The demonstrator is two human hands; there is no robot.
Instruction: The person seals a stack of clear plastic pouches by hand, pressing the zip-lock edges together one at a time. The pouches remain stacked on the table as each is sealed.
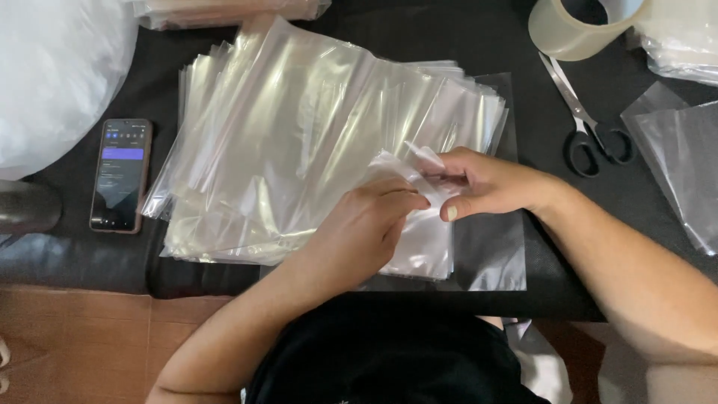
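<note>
Near the front edge of the black worktop (pixel 479 45), toward its middle, your left hand (pixel 366 224) and right hand (pixel 486 183) pinch the top corner of a clear plastic bag (pixel 422 247) lying on the bag stack (pixel 299 135). It looks feather-light, limp and slick, and its layers likely cling, so grip at the mouth edge, fingertips pressed together. Scissors (pixel 591 127) and a tape roll (pixel 580 30) lie toward the far right corner, a phone (pixel 120 176) by the left edge.

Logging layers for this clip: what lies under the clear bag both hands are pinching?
Under the clear bag lie another flat clear sheet and the black surface. The left hand covers whatever lies beneath it.
</note>
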